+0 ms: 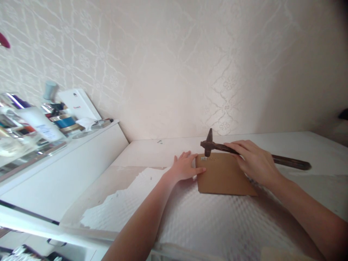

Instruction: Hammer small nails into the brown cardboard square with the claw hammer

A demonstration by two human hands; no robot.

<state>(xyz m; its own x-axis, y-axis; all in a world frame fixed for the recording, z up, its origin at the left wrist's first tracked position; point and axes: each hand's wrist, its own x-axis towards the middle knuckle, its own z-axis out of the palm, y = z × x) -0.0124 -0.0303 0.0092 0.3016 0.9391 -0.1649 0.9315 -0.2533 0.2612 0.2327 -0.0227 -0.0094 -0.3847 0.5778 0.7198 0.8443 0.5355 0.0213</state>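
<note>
Our right hand (252,161) was wrapped around the dark handle of a hammer (208,145), partway along it, the far end sticking out to the right. Our left hand (186,167) lay flat with fingers spread, its thumb on the left edge of a brown cardboard piece (223,177). The hammer head stood at the cardboard's upper left; we couldn't tell whether it touched. Just below it we had small silvery bits (203,158) and a row of dark marks. Under the cardboard we saw a textured white sheet (212,217), and behind, a patterned wall (176,79). To our left, a white box (79,104) leaned near a whitish bottle (42,123).
</note>
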